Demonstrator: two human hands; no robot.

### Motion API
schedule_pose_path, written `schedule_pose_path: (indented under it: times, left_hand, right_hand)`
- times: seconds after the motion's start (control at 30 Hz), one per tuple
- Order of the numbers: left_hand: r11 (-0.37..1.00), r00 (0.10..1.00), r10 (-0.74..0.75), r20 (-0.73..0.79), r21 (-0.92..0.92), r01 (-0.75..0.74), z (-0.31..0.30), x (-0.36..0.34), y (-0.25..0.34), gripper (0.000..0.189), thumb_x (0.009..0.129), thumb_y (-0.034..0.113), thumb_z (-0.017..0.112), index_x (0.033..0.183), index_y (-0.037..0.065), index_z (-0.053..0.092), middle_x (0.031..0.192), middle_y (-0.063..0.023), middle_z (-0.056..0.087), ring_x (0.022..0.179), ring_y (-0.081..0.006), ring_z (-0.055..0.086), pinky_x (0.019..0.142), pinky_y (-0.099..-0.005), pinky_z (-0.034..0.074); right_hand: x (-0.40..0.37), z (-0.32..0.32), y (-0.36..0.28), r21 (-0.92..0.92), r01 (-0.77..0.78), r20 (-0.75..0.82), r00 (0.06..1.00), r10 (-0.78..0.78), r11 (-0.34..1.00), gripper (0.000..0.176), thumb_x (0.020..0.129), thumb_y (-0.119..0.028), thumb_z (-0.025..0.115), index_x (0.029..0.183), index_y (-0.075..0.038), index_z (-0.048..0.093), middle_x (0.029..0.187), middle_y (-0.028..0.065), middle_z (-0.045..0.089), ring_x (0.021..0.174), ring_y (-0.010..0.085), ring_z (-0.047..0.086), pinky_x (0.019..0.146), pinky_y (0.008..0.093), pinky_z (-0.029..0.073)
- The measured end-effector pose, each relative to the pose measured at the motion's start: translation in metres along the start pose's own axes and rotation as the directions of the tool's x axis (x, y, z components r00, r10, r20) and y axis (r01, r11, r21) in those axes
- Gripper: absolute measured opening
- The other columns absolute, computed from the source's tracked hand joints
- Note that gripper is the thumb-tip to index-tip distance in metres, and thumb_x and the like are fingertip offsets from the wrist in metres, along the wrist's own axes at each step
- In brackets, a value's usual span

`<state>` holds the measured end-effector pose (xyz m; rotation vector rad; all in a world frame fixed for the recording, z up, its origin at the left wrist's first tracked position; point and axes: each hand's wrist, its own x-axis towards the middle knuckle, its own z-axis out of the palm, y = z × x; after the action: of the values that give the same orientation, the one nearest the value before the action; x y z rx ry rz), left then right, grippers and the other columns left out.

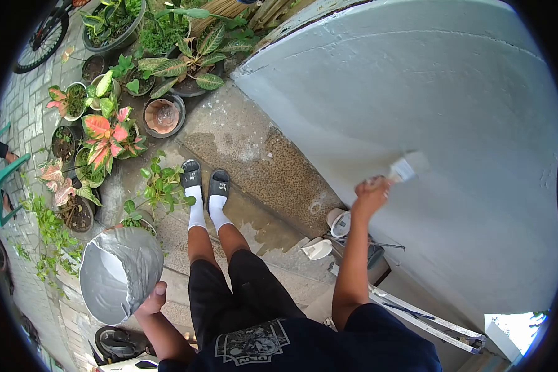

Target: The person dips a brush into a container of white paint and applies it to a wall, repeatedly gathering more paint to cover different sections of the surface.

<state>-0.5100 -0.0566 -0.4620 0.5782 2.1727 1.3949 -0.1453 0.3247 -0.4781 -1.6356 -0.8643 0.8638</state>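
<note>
My right hand (371,193) grips a paintbrush (404,168) whose bristles press against the pale grey wall (440,99). Low at my left side, my left hand (152,300) holds a paint container (119,273) by its rim; its inside is coated in grey paint. My legs in black shorts, white socks and black slides (206,181) stand on the wet pebbled floor.
Several potted plants (108,133) crowd the ground to the left. A white lid and small cups (338,223) lie at the wall's foot beside a dark box (376,257). A metal ladder rail (428,319) lies along the wall. A green chair (3,180) and a bicycle wheel (40,37) are at the left.
</note>
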Motion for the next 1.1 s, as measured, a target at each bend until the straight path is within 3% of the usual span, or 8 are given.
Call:
schedule_pose_path:
  times: [0.1,0.2,0.27,0.43,0.67,0.8,0.87,1.1]
  left_hand:
    - [1.0,1.0,-0.002,-0.026,-0.017,0.001,0.006,0.003,0.003,0.095,0.069,0.051,0.083,0.132,-0.008,0.042,0.128,-0.0185,0.054,0.113,-0.0299,0.054,0.099,-0.0426,0.041]
    - [0.961,0.955,-0.172,0.243,0.254,0.109,0.01,0.013,0.028,0.112,0.074,0.074,0.059,0.15,0.003,0.018,0.154,-0.0194,0.025,0.142,-0.0355,0.022,0.115,-0.0492,0.011]
    - [0.96,0.947,-0.206,0.247,0.236,0.147,0.013,0.018,0.032,0.111,0.074,0.075,0.056,0.15,0.003,0.018,0.153,-0.019,0.026,0.142,-0.0355,0.022,0.115,-0.0494,0.011]
    - [0.88,0.871,-0.304,0.387,0.465,0.1,0.001,0.01,0.012,0.114,0.074,0.075,0.056,0.15,0.001,0.015,0.15,-0.0179,0.032,0.141,-0.0354,0.024,0.115,-0.0493,0.012]
    - [0.946,0.928,-0.198,0.314,0.308,0.097,0.019,0.02,0.041,0.112,0.073,0.071,0.061,0.147,-0.002,0.018,0.144,-0.0186,0.039,0.129,-0.0333,0.035,0.107,-0.0458,0.022]
    - [0.971,0.951,-0.128,0.282,0.229,0.063,0.018,0.021,0.056,0.111,0.073,0.069,0.064,0.146,-0.003,0.021,0.141,-0.0193,0.042,0.121,-0.0315,0.042,0.1,-0.043,0.03]
    - [0.981,0.958,-0.092,0.273,0.189,0.04,0.019,0.022,0.059,0.11,0.074,0.067,0.066,0.145,-0.004,0.023,0.14,-0.0196,0.043,0.117,-0.0307,0.046,0.097,-0.0417,0.034]
    - [0.999,0.978,-0.016,0.207,0.049,0.006,0.033,0.011,0.045,0.107,0.074,0.062,0.071,0.143,-0.006,0.028,0.136,-0.0208,0.048,0.103,-0.0276,0.058,0.085,-0.0369,0.047]
  right_hand:
    - [0.023,0.031,0.13,-0.083,-0.091,0.134,0.986,0.102,0.992,0.035,0.102,-0.04,0.043,0.08,-0.012,0.043,0.06,-0.0002,0.041,0.045,0.0094,0.039,0.038,0.0237,0.031]
    - [0.023,0.048,0.198,-0.246,-0.294,0.171,0.925,0.34,0.924,0.039,0.101,-0.046,0.04,0.083,-0.012,0.043,0.059,-0.001,0.037,0.043,0.0097,0.033,0.037,0.0243,0.025]
    - [0.037,0.062,0.231,-0.346,-0.778,0.096,0.527,0.844,0.525,0.041,0.101,-0.048,0.036,0.084,-0.011,0.041,0.058,-0.0022,0.03,0.041,0.0093,0.028,0.036,0.0241,0.022]
    - [0.067,0.076,0.218,-0.454,-0.823,0.121,0.323,0.939,0.341,0.042,0.102,-0.047,0.033,0.08,-0.012,0.042,0.057,-0.0038,0.027,0.042,0.0089,0.024,0.038,0.0255,0.021]
    - [0.0,0.011,-0.012,-0.078,-0.615,0.323,0.729,0.604,0.785,0.033,0.101,-0.038,0.042,0.084,-0.011,0.047,0.055,-0.0063,0.029,0.04,0.006,0.024,0.035,0.0218,0.018]
    - [-0.047,-0.009,-0.099,0.126,-0.116,0.141,0.985,0.098,0.985,0.036,0.102,-0.042,0.041,0.086,-0.01,0.047,0.065,-0.0026,0.041,0.045,0.0061,0.033,0.037,0.0214,0.024]
    - [-0.038,0.001,-0.104,0.317,0.281,0.048,0.949,-0.311,0.906,0.039,0.101,-0.045,0.04,0.086,-0.01,0.045,0.07,-0.0008,0.045,0.048,0.0066,0.036,0.04,0.0224,0.028]
    - [0.012,0.117,0.105,0.062,0.064,0.115,0.991,-0.071,0.996,0.035,0.104,-0.032,0.036,0.079,-0.008,0.04,0.062,0.0033,0.042,0.048,0.0118,0.039,0.042,0.0265,0.033]
